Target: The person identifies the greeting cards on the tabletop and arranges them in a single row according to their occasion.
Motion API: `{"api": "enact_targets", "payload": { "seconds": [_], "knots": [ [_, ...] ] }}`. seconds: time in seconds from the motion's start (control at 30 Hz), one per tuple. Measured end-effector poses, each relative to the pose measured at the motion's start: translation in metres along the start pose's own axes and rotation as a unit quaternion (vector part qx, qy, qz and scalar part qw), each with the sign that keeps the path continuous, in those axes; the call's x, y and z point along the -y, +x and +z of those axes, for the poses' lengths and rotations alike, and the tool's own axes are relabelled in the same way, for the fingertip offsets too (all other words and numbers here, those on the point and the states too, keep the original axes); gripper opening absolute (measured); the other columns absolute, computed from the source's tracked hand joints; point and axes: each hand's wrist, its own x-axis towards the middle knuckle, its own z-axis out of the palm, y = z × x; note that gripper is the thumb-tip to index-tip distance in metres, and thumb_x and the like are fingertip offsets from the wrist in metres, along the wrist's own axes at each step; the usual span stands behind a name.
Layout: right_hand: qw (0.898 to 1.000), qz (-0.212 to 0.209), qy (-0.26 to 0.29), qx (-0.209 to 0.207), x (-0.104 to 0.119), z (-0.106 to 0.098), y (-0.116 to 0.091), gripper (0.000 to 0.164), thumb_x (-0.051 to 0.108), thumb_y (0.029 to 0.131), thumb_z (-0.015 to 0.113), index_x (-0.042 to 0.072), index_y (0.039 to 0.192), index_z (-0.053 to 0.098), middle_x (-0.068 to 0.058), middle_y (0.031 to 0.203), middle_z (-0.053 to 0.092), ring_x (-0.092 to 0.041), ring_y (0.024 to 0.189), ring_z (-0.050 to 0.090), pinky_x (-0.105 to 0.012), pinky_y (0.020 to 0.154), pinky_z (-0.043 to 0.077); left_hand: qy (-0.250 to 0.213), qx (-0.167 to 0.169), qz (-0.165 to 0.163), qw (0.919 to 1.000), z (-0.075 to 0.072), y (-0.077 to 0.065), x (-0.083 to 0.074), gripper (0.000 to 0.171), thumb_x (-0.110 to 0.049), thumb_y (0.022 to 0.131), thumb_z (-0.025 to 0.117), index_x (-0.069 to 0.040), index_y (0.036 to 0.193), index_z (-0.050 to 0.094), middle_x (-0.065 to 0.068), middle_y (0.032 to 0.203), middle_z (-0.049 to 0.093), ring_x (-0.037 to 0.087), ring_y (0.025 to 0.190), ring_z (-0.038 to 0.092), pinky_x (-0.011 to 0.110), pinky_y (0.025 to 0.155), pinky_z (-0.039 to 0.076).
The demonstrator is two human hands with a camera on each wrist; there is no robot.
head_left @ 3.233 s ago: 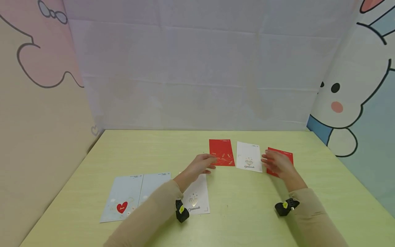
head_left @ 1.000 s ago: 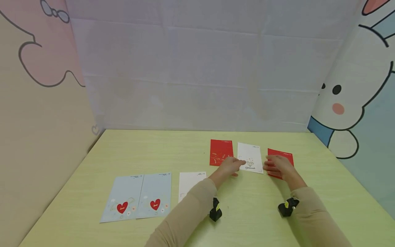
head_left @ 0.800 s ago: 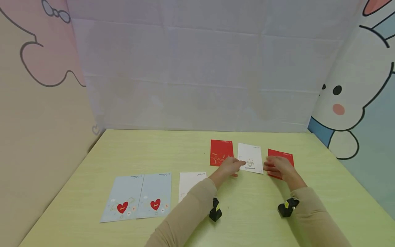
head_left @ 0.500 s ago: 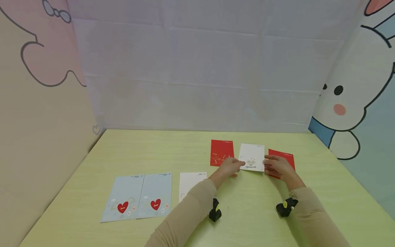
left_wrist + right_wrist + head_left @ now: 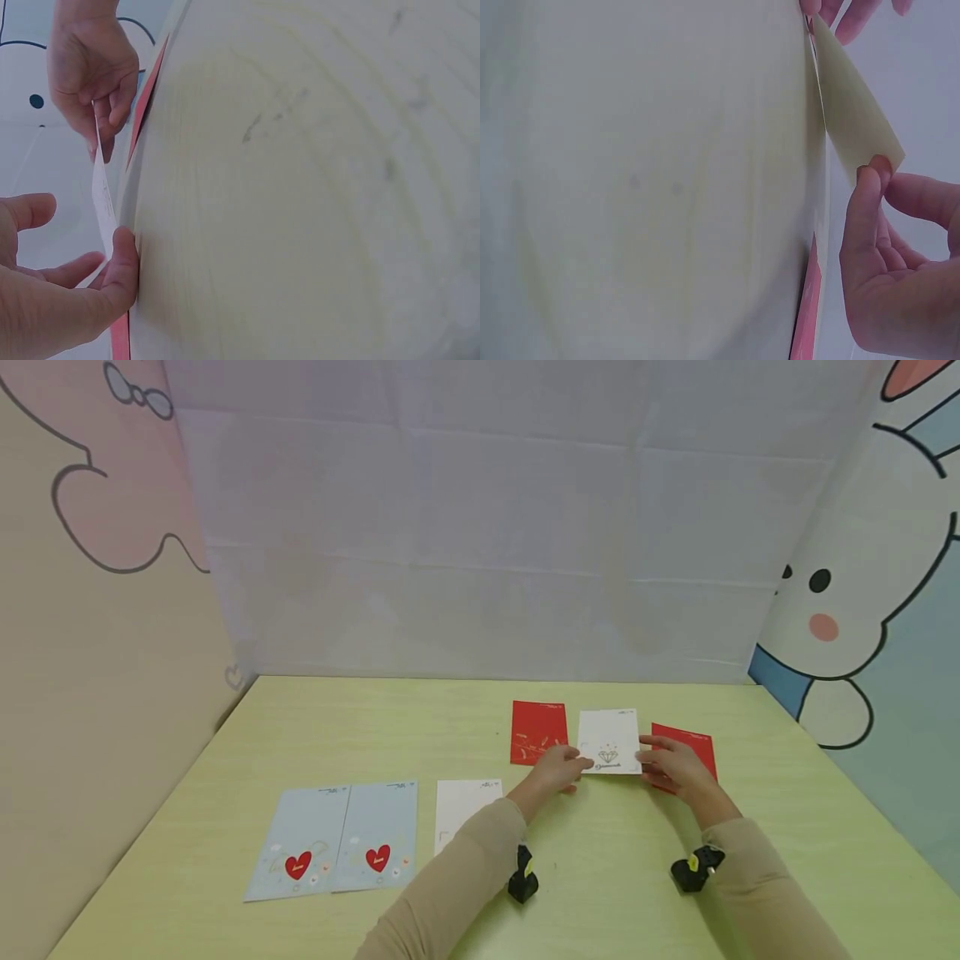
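A white card (image 5: 609, 735) with a gold diamond drawing and the word "Diamonds" is between my hands, toward the back of the table. Its left lower corner sits in the fingertips of my left hand (image 5: 555, 770). My right hand (image 5: 678, 770) pinches the opposite edge, thumb and fingers meeting on the card (image 5: 855, 105) in the right wrist view. That side is raised off the tabletop. A red card (image 5: 536, 727) with gold leaf print lies left of it, partly behind my left hand. Another red card (image 5: 693, 747) lies under my right hand, mostly covered.
Two pale blue cards with red hearts, a left one (image 5: 296, 827) and a right one (image 5: 378, 822), lie side by side on the light wooden table (image 5: 360, 727). A second white card (image 5: 463, 802) is partly hidden by my left sleeve. A white sheet (image 5: 480, 543) hangs behind.
My left hand has come across from the left red card to the white diamond card. My right hand has taken the card's right edge; the card has lifted and straightened.
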Motion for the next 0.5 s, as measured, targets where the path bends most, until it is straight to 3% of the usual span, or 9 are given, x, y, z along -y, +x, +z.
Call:
{"api": "enact_targets", "payload": {
  "seconds": [0.3, 0.5],
  "knots": [
    [1.0, -0.001, -0.021, -0.013, 0.0007, 0.0001, -0.0047, 0.056, 0.008, 0.087, 0.052, -0.005, 0.135, 0.025, 0.0, 0.08, 0.054, -0.007, 0.067, 0.055, -0.022, 0.062, 0.048, 0.0, -0.017, -0.001, 0.9999, 0.0014, 0.0004, 0.0022, 0.041, -0.023, 0.083, 0.061, -0.003, 0.117, 0.051, 0.003, 0.09, 0.055, 0.016, 0.072, 0.054, 0.026, 0.062, 0.047],
    [0.999, -0.013, -0.034, -0.01, -0.0004, 0.0014, -0.0092, 0.055, 0.01, 0.087, 0.052, -0.006, 0.133, 0.027, 0.002, 0.076, 0.056, -0.009, 0.065, 0.055, -0.023, 0.062, 0.048, 0.01, -0.041, 0.008, 0.9991, 0.0014, 0.0016, 0.0033, 0.036, -0.014, 0.082, 0.062, -0.003, 0.116, 0.052, 0.002, 0.079, 0.052, 0.014, 0.06, 0.052, 0.024, 0.055, 0.045]
  ]
}}
